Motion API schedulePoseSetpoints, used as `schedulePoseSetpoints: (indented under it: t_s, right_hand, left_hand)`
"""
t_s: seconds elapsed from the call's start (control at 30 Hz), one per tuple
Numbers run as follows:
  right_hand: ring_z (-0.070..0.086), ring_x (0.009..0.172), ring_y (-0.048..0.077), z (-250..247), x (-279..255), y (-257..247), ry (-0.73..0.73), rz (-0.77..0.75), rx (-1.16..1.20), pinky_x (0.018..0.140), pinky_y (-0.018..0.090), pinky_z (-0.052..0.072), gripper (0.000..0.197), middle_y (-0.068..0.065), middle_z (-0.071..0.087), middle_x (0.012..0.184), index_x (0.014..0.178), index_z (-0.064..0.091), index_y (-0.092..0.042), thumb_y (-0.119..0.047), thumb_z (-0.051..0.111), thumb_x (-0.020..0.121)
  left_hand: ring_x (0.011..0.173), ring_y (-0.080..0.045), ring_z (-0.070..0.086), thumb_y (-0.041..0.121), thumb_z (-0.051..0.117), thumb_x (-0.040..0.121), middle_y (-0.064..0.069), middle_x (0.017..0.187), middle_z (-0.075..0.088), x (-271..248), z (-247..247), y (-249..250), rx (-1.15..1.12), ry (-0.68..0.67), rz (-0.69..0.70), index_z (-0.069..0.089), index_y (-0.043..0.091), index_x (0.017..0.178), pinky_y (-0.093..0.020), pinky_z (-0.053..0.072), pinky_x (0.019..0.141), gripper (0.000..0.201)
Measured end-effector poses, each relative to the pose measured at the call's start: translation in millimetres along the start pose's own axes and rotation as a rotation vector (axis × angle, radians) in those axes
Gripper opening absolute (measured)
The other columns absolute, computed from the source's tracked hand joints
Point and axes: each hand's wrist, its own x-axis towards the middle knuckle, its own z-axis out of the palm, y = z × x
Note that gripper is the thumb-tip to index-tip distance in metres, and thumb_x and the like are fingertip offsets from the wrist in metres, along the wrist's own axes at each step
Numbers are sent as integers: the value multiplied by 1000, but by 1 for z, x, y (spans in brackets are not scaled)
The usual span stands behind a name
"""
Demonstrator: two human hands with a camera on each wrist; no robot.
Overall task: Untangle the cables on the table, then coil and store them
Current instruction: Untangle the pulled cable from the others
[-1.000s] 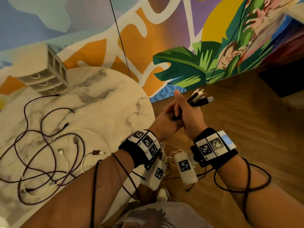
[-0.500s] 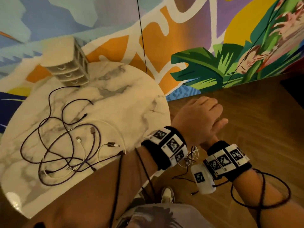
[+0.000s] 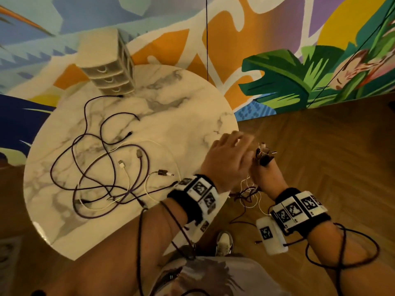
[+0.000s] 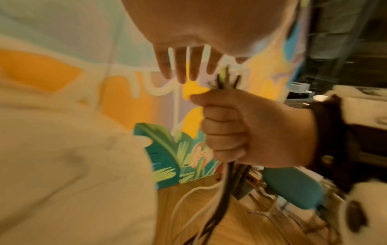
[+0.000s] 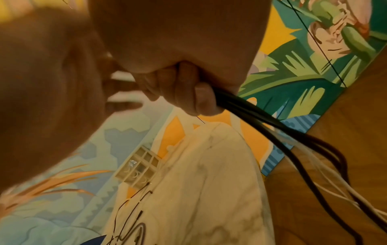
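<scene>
My right hand (image 3: 266, 178) grips a bundle of dark and white cables (image 4: 227, 185) in a fist beside the table's right edge. The bundle's plug ends (image 3: 265, 153) stick up above the fist, and its loose lengths (image 5: 293, 140) hang toward the floor. My left hand (image 3: 229, 153) hovers just left of the plugs with straight, spread fingers (image 4: 182, 66) and holds nothing. A tangle of purple, black and white cables (image 3: 106, 167) lies on the round marble table (image 3: 192, 116). At the table's far edge stands a small beige drawer unit (image 3: 109, 69).
A painted mural wall (image 3: 277, 82) runs behind the table, and wooden floor (image 3: 331, 146) lies to the right. A thin black cord (image 3: 207, 39) hangs down the wall. A teal chair (image 4: 293, 187) stands to the right. My shoe (image 3: 224, 242) is below the hands.
My left hand, which lay over the right hand half a second ago, has lifted off and opened its fingers. The plug ends show again. The view has swung toward the table.
</scene>
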Motion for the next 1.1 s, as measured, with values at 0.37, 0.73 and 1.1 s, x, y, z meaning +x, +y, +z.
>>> schedulePoseSetpoints:
  t_s: [0.37, 0.73, 1.1]
  right_hand:
    - [35, 45, 11, 39, -11, 17, -32, 137, 15, 51, 30, 28, 27, -6, 38, 50, 69, 47, -26, -32, 56, 94]
    - [36, 39, 8, 88, -10, 26, -162, 135, -144, 53, 28, 33, 52, -8, 42, 41, 50, 55, -14, -39, 51, 96]
    - [22, 31, 9, 120, 30, -1, -231, 367, 142, 34, 15, 16, 25, -3, 27, 42, 81, 55, -9, -27, 48, 97]
  left_hand:
    - [107, -27, 52, 44, 49, 82, -3, 103, 57, -143, -35, -176, 178, -355, -680, 61, 18, 91, -32, 40, 81, 30]
    - [79, -25, 62, 30, 49, 78, -3, 83, 64, -154, -7, -151, 386, -354, 58, 66, 17, 80, -33, 49, 66, 22]
    - [77, -23, 57, 24, 60, 85, -4, 86, 63, -138, -9, -103, 203, -242, 406, 67, 17, 101, -34, 50, 68, 19]
